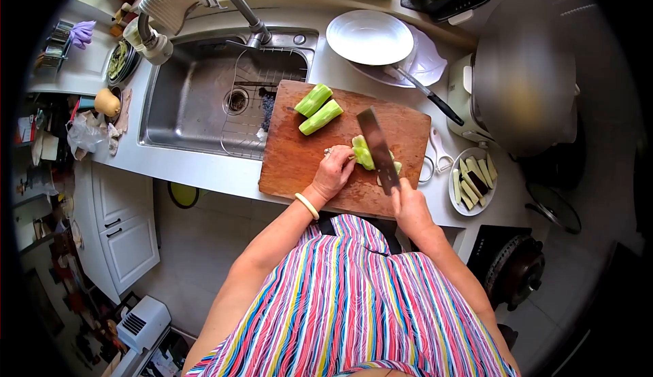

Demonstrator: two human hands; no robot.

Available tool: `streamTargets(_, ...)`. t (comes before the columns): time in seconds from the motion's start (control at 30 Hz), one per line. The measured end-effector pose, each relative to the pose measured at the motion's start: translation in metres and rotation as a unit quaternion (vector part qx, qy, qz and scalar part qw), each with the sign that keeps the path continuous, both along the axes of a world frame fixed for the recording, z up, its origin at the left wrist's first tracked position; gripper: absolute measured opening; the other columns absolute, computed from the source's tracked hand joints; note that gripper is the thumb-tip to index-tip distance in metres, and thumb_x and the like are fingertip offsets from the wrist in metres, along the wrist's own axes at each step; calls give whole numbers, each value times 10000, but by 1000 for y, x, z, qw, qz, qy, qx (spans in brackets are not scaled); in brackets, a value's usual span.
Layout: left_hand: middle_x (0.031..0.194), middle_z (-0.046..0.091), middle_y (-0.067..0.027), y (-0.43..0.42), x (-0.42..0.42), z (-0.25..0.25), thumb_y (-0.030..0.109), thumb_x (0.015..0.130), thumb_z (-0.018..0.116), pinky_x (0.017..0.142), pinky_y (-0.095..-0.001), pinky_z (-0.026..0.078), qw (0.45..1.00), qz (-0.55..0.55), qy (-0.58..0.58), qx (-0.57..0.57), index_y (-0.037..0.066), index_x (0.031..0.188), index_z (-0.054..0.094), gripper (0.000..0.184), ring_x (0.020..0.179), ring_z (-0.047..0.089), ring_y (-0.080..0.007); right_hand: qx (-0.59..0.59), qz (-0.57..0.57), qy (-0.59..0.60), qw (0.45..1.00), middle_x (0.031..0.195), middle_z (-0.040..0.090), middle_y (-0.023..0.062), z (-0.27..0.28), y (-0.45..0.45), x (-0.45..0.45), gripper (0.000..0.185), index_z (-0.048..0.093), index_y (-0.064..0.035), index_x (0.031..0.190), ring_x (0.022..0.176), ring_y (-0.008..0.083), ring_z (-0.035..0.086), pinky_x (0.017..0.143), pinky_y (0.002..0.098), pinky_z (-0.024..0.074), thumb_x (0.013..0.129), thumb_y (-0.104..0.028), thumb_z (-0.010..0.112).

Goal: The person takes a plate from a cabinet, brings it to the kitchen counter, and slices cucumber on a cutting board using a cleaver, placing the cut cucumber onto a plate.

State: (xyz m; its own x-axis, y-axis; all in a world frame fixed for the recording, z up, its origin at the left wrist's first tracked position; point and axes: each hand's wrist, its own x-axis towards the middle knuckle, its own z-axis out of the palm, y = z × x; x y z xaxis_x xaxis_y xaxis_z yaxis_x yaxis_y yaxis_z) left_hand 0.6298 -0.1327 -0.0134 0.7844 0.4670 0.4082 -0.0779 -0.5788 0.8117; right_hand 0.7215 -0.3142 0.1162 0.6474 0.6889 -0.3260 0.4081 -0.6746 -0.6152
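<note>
My right hand [413, 208] is wrapped round the handle of a cleaver [375, 147]. The blade stands over the cutting board [289, 166], beside a peeled light-green vegetable piece [362, 153]. With curled fingers, my left hand [333, 172] presses on that piece from its left side; its fingertips are partly hidden. A few cut bits show beyond the blade, mostly covered by it. Two longer peeled green stems [320, 117] lie side by side near the board's far left corner.
Left of the board is a steel sink [183, 129] with a wire rack [235, 132] and faucet [235, 0]. A white bowl [367, 36] and a black-handled pan stand behind the board. On the right are a peeler [441, 151], a plate of cut strips [474, 182] and a cooker [469, 115].
</note>
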Motion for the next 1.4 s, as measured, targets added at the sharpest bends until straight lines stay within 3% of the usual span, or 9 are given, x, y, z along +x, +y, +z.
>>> streamTargets(0.13, 988, 577, -168, -1, 2, 5, -33, 777, 663, 810, -397, 481, 999, 22, 17, 17, 13, 1001, 560, 251, 909, 574, -343, 0, -47, -16, 999, 713, 584, 294, 6, -18, 14, 147, 512, 22, 987, 715, 487, 572, 599, 523, 437, 932, -114, 519)
streamTargets(0.3, 1384, 410, -146, 5, 11, 27, 231, 846, 643, 1093, -467, 289, 988, -34, 115, 94, 63, 1342, 439, 562, 1309, 373, -356, 52, -84, -18, 995, 671, 573, 293, 4, -39, 17, 159, 511, 34, 967, 693, 491, 572, 595, 539, 441, 925, -118, 526)
streamTargets(0.53, 1470, 362, -136, -8, 45, 19, 284, 925, 534, 1144, -485, 211, 937, -143, 220, 230, 43, 1417, 372, 571, 1401, 277, -318, 96, -114, -8, 989, 687, 582, 279, -2, -59, 9, 157, 512, 34, 947, 697, 480, 575, 602, 519, 443, 928, -123, 515)
streamTargets(0.7, 1484, 352, -144, -4, 30, 16, 180, 931, 516, 1147, -481, 203, 943, -154, 208, 208, 29, 1433, 347, 552, 1399, 288, -323, 107, -124, -8, 986, 696, 588, 275, -8, -75, 4, 161, 508, 28, 927, 694, 481, 574, 606, 523, 443, 926, -133, 510)
streamTargets(0.87, 1374, 491, -175, 11, 25, 15, 104, 937, 497, 1124, -420, 279, 972, -156, 150, -96, 55, 1421, 380, 501, 1296, 446, -328, 94, -133, -4, 987, 691, 583, 288, -4, -88, 4, 160, 500, 25, 909, 694, 490, 573, 609, 547, 437, 922, -134, 511)
streamTargets(0.97, 1355, 499, -155, 18, 12, 16, 154, 911, 568, 1109, -435, 297, 980, -121, 158, -5, 79, 1361, 464, 468, 1277, 454, -334, 111, -138, -9, 984, 688, 582, 290, -6, -94, 5, 164, 494, 25, 892, 692, 489, 574, 607, 548, 436, 921, -136, 510)
streamTargets(1.07, 1333, 489, -122, -9, 22, 54, 211, 847, 655, 1120, -497, 252, 951, -118, 158, 237, 94, 1280, 526, 466, 1303, 406, -317, 120, -137, -14, 983, 680, 580, 289, -9, -95, 8, 170, 487, 24, 878, 685, 489, 572, 604, 549, 433, 921, -139, 510)
streamTargets(1.2, 1355, 425, -118, -39, 55, 56, 172, 714, 731, 1116, -595, 189, 908, -186, 222, 303, 132, 1125, 566, 445, 1372, 286, -333, 124, -138, -14, 983, 674, 580, 284, -1, -92, 9, 173, 486, 24, 874, 680, 488, 572, 600, 545, 433, 921, -140, 510)
streamTargets(1.4, 1201, 494, -116, -37, 89, 52, 81, 754, 616, 1120, -596, 188, 851, -295, 215, 378, 104, 1010, 557, 263, 1314, 355, -313, 129, -152, -4, 980, 672, 580, 278, 4, -96, 10, 178, 486, 23, 874, 682, 482, 574, 600, 535, 435, 925, -146, 507)
